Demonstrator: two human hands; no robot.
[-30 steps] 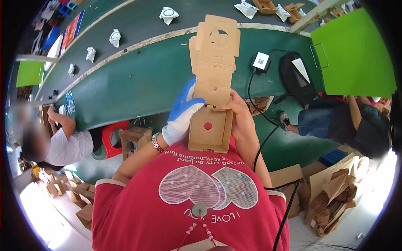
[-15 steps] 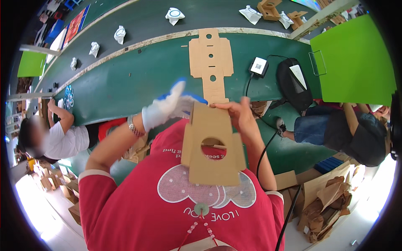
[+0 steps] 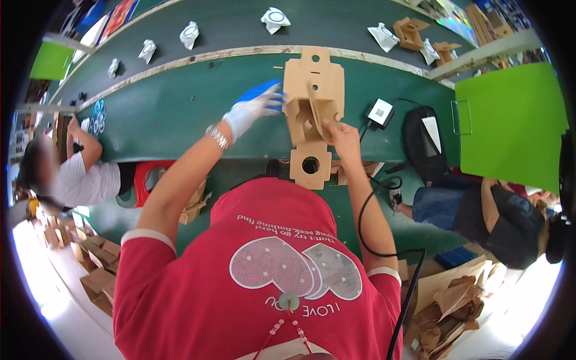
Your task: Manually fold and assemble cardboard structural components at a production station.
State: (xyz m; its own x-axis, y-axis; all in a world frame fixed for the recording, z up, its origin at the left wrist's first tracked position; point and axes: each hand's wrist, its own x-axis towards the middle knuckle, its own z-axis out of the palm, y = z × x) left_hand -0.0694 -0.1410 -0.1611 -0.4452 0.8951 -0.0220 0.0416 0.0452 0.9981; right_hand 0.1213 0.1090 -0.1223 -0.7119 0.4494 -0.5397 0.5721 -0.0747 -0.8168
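A partly folded brown cardboard box [image 3: 295, 127] sits at the table's near edge, its inside facing up. One panel with a round hole [image 3: 324, 174] hangs over the edge toward me. My right hand [image 3: 339, 135] is bare and pinches the raised flap on the box's right side. To the left of the box, my left hand [image 3: 255, 107], in a white glove with blue on it, is off the cardboard with its fingers stretched apart. Beyond the box, and partly under it, lies a flat die-cut cardboard blank [image 3: 333, 75] with holes and slots.
A small black device with a white label [image 3: 381, 113] and a black bag [image 3: 414, 141] lie to the right. White wrapped packets [image 3: 275, 21] rest on the dark belt behind. A green panel [image 3: 510, 120] stands far right. People sit at both sides; a black cable [image 3: 363, 228] hangs beside my right arm.
The cardboard box has gone from in front of my chest to the table edge, its side now raised. My left hand has come off it and moved forward; my right hand still grips it.
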